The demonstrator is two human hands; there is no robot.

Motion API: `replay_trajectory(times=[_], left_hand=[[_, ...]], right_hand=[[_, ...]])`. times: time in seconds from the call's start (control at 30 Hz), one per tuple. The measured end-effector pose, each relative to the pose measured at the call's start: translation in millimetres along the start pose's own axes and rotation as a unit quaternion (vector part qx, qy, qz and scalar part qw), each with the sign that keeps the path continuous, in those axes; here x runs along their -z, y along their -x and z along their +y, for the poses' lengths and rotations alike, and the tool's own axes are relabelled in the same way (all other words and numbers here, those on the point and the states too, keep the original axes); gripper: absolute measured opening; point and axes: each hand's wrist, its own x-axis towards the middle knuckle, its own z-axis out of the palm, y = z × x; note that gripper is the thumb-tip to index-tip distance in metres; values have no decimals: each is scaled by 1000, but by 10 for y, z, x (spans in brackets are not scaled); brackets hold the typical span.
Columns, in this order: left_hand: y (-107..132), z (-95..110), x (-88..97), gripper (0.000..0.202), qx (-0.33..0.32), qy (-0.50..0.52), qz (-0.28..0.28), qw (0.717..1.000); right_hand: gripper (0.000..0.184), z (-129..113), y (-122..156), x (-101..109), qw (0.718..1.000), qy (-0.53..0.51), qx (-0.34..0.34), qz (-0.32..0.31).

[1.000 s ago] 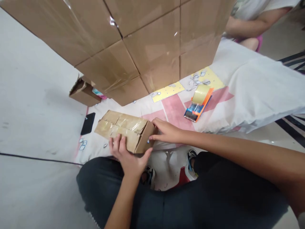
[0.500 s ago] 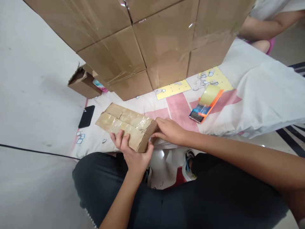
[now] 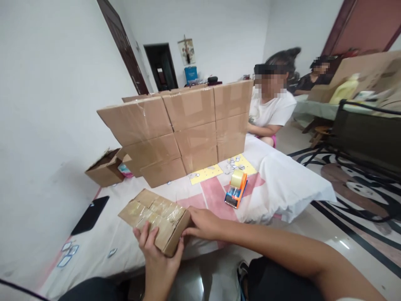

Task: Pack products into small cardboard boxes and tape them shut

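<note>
A flat cardboard box [image 3: 156, 219] with shiny clear tape across its top lies at the near edge of the cloth-covered table. My left hand [image 3: 158, 251] grips its near side, fingers on top and thumb at the right end. At that same right end, my right hand [image 3: 200, 223] pinches the box's edge between thumb and fingers. To the right of the box lies an orange and blue tape dispenser [image 3: 237, 189] with a roll of tape. Behind it stands a stacked block of taped cardboard boxes [image 3: 194, 125].
A black phone-like slab [image 3: 90, 214] lies left on the patterned cloth [image 3: 125, 255]. An open carton [image 3: 105, 169] sits by the wall. A person in a white shirt [image 3: 274, 110] is behind the stack, another person [image 3: 315, 79] farther back. A dark-framed chair [image 3: 369, 138] stands right.
The view has tilted up, bringing the room and people's upper bodies into sight. Both hands keep their hold on the box, which looks little changed.
</note>
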Motion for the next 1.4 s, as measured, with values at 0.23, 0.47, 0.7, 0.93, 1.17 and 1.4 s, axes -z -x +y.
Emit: replay_trajectory(times=[0.23,0.47,0.7,0.93,1.17,1.4], left_hand=[[-50,7,61,82,-25,49,26,998],[-824,539,165,73,-55,125,25,990],[-1613,1377,-396,68,-128,220,29,967],[-1869,2020,-1285,73,-146,295,-44,943],[-1618,2765,-2526,66,-100,409,-132,897],[-1142,2998,-3735,61,-77,475,-250,840]], right_hand=[[58,-224,160,62,998,27,-23,43],[37,-531,334,602,959,12,-44,278],[27,-272,642,1492,880,-4,-22,474],[32,511,1043,2021,805,-43,-34,591],[34,1424,1743,2154,734,-78,-172,652],[59,1996,1989,1990,564,-92,-357,739]])
